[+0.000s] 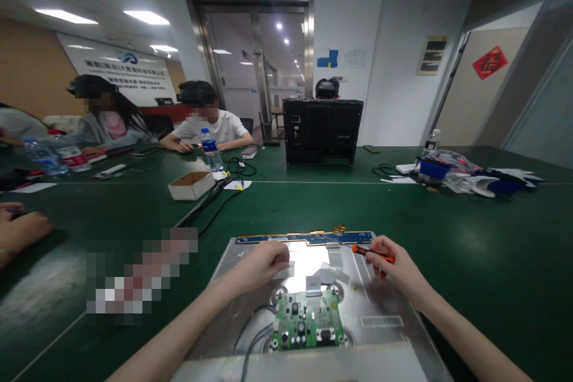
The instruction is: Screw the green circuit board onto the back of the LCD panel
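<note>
A metal display panel (389, 301) lies on the green table in front of me. Mounted on it is a green circuit board (308, 321), and a long blue circuit strip (286, 240) runs along its far edge. My right hand (387, 259) is closed around an orange and black screwdriver (373, 253), whose thin shaft points left toward the strip. My left hand (268, 259) rests over the panel's upper left part with curled fingers; what they hold, if anything, is hidden. Pieces of clear tape (333, 274) lie between the hands, above the green board.
Across the green table (447, 239) stands a black monitor casing (323, 131). An open white box (191, 186), cables and a water bottle (210, 148) are at the back left. Gloves (483, 184) lie back right. Other people sit beyond; a person's hand (27, 230) is at the left edge.
</note>
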Available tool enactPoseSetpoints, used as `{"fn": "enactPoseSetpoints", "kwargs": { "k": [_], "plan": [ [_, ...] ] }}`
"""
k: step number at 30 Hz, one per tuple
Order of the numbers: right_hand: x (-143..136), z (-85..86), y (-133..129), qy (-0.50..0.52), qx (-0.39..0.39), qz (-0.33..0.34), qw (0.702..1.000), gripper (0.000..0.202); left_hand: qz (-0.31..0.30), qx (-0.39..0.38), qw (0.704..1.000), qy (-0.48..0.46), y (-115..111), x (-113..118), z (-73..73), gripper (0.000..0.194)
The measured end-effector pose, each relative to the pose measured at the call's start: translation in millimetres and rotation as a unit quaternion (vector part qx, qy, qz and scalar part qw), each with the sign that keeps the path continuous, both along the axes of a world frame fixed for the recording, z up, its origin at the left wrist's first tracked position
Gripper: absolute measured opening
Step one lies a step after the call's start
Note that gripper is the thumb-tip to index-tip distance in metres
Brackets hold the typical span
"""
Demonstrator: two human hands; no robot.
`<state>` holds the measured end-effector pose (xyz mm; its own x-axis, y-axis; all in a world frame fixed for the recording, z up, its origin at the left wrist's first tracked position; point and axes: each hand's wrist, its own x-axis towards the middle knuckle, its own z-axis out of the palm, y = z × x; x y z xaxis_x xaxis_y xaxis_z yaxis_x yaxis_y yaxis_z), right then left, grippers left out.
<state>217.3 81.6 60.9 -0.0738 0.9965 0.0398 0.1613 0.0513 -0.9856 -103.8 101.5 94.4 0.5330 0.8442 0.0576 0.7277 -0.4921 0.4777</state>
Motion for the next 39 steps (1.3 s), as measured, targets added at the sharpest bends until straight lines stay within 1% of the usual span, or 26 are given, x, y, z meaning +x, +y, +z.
{"fn": "enactPoseSetpoints", "kwargs": {
  "k": [3, 6, 7, 8, 9, 10, 12, 17, 20, 21, 25, 28, 30, 32, 34, 36, 38, 39],
  "plan": [
    [1.4, -2.7, -0.2, 0.007, 0.007, 0.000, 1.000, 0.043, -0.033, 0.005, 0.999, -0.015, -16.2, 19.8, 7.3, 0.017],
    [2.3, -3.9, -0.5, 0.012, 0.011, 0.000, 1.000, 0.042, -0.085, 0.004, 0.996, -0.017, -43.5, 49.9, 10.3, 0.010],
    [2.4, -3.6, -0.8, 0.013, 0.012, 0.001, 1.000, 0.042, -0.107, 0.007, 0.994, -0.011, -52.9, 59.9, 10.2, 0.011],
    [2.5, -3.0, -1.1, 0.013, 0.013, 0.002, 1.000, 0.043, -0.143, 0.025, 0.989, 0.018, -61.6, 68.9, 9.3, 0.014],
    [2.5, -2.0, -1.6, 0.013, 0.014, 0.004, 1.000, 0.044, -0.164, 0.043, 0.985, 0.036, -69.1, 76.7, 7.6, 0.016],
    [2.4, -0.9, -2.1, 0.014, 0.015, 0.005, 1.000, 0.045, -0.176, 0.059, 0.982, 0.047, -75.2, 82.9, 4.9, 0.016],
    [2.1, 1.4, -3.1, 0.014, 0.018, 0.007, 1.000, 0.046, -0.170, 0.078, 0.980, 0.067, -82.6, 90.6, -3.3, 0.015],
    [2.3, 3.2, -4.1, 0.013, 0.025, 0.012, 1.000, 0.044, -0.147, 0.099, 0.980, 0.091, -85.0, 93.1, -31.7, 0.012],
    [2.0, 3.0, -4.3, 0.012, 0.029, 0.020, 0.999, 0.041, -0.143, 0.129, 0.976, 0.099, -85.0, 92.9, -42.4, 0.008],
    [1.5, 3.1, -4.7, 0.012, 0.031, 0.023, 0.999, 0.039, -0.145, 0.139, 0.974, 0.106, -85.2, 93.0, -44.2, 0.007],
    [-2.3, 4.1, -7.8, 0.013, 0.035, 0.031, 0.999, 0.036, -0.159, 0.174, 0.964, 0.125, -86.7, 92.5, -46.6, 0.013],
    [-4.3, 3.4, -9.6, 0.011, 0.037, 0.035, 0.999, 0.034, -0.155, 0.202, 0.960, 0.114, -87.4, 90.6, -46.0, 0.011],
    [-4.2, 2.2, -9.5, 0.011, 0.039, 0.035, 0.999, 0.034, -0.153, 0.241, 0.954, 0.097, -88.4, 89.1, -45.2, 0.012],
    [-2.9, 1.4, -8.7, 0.011, 0.042, 0.031, 0.999, 0.036, -0.161, 0.295, 0.938, 0.082, -90.6, 87.5, -45.8, 0.014],
    [-0.5, 1.7, -7.7, 0.014, 0.048, 0.024, 0.998, 0.037, -0.180, 0.347, 0.917, 0.078, -94.0, 85.6, -50.4, 0.012],
    [2.4, 4.0, -7.2, 0.017, 0.059, 0.016, 0.998, 0.037, -0.208, 0.397, 0.890, 0.081, -97.6, 83.1, -60.8, 0.009],
    [5.3, 8.4, -7.1, 0.020, 0.074, 0.006, 0.997, 0.036, -0.233, 0.435, 0.866, 0.080, -100.6, 79.9, -75.7, 0.014],
    [6.5, 11.4, -7.2, 0.022, 0.083, 0.001, 0.996, 0.035, -0.236, 0.446, 0.859, 0.086, -101.8, 78.1, -83.5, 0.014]
  ]
}}
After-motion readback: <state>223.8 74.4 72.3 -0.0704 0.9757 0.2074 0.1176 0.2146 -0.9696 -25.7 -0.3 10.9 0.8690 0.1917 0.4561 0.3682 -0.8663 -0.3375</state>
